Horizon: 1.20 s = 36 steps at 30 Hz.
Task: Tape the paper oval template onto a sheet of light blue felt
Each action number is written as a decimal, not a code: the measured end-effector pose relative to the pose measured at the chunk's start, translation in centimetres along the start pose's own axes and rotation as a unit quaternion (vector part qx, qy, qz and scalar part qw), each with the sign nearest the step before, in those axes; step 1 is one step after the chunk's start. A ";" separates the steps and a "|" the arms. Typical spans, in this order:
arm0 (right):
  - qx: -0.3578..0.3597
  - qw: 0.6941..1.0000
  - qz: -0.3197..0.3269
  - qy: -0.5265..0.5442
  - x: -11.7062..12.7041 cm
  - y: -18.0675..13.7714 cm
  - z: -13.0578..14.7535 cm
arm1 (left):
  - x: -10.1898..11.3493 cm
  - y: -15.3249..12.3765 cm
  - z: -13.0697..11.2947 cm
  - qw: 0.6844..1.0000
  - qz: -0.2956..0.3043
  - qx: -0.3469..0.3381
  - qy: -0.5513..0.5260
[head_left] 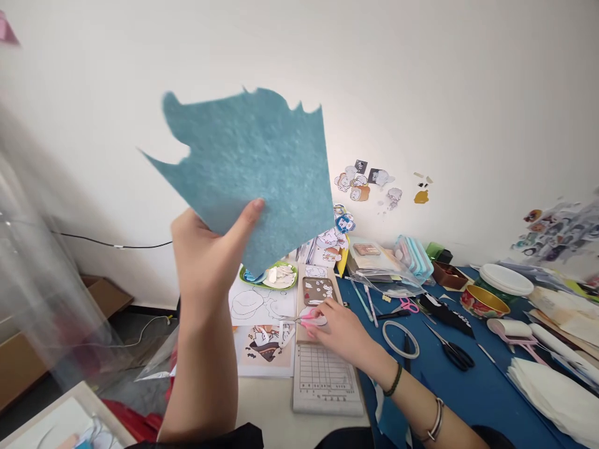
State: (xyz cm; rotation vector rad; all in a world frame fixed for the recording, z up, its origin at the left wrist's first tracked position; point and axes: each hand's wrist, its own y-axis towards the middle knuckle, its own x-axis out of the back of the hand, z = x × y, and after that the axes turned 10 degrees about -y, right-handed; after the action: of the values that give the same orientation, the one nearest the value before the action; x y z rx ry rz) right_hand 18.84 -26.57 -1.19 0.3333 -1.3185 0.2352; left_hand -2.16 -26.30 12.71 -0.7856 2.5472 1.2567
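- One teal sheet point(262, 165), fuzzy, scallop-edged, up at centre-left, the left hand's point(206, 259) grip clamped on it!
- Low centre, one pair of pink-handled scissors point(309, 319), the right hand's point(339, 333) grip wrapped round the handles.
- Lower right, blue worktop point(472, 396): one pair of black-handled scissors point(457, 357).

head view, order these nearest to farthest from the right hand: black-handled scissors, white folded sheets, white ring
1. White ring, just right of the right hand
2. Black-handled scissors, farther right, past the ring
3. White folded sheets, near the lower right edge
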 end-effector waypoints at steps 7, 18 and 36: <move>0.070 0.993 0.079 0.047 1.6 5.3 4.1 | 1.9 1.4 -0.8 0.979 -0.124 -0.113 -0.114; 0.002 0.995 0.080 -0.062 -6.7 11.8 10.1 | 5.0 2.2 -1.9 0.974 -0.161 -0.092 -0.129; -0.137 0.984 -0.031 0.106 -9.4 12.0 9.1 | 4.8 2.0 -1.9 0.976 -0.155 -0.082 -0.133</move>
State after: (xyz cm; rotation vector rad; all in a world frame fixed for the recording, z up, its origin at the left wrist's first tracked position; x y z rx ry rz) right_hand 4.17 -18.56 -7.09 0.1117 -1.1102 0.0338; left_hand -7.20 -28.57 13.32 -0.9336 2.0398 1.3734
